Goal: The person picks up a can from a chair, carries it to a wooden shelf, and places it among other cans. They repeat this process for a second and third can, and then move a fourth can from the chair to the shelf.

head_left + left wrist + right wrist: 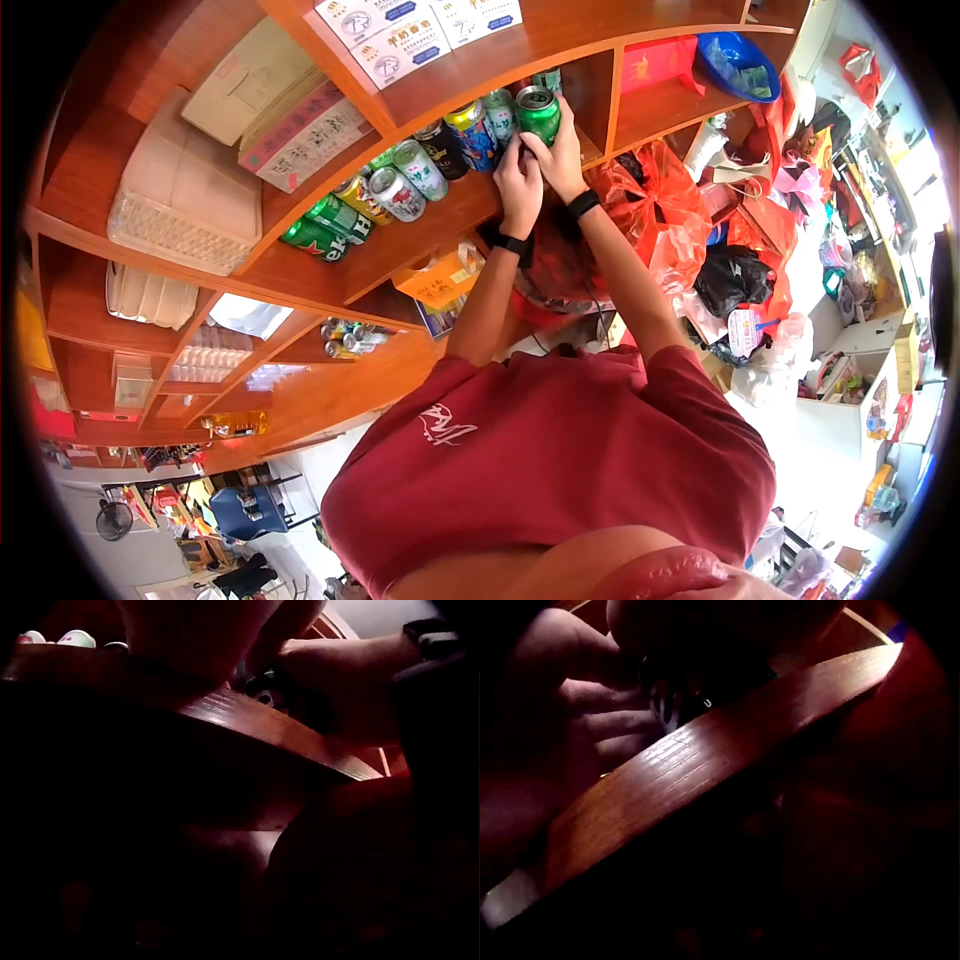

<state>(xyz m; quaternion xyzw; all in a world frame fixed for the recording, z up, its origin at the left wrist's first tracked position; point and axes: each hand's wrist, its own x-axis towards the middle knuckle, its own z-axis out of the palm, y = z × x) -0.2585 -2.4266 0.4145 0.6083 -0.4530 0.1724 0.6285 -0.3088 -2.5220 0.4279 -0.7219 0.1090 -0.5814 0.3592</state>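
Observation:
In the head view my right hand point(564, 158) grips a green drink can point(541, 122), its fingers round the far side and its thumb on the near side. The can stands upright, top facing up, near the shelf's front edge. My left hand point(519, 190) is close beside it, fingers reaching to the can's lower left. Left of the hands are a yellow-and-blue can point(473, 138), a black can point(441, 150), a floral can point(420, 170) and a silver can point(397, 194). In the right wrist view the left hand's fingers point(619, 724) look relaxed; the can is mostly in shadow.
Green beer cans point(318, 243) stand at the row's left end. White printed boxes point(405, 45) sit on the shelf above. A blue basin point(738, 68) lies right, above red plastic bags point(655, 215). The curved wooden shelf edge point(667, 757) runs just below the hands.

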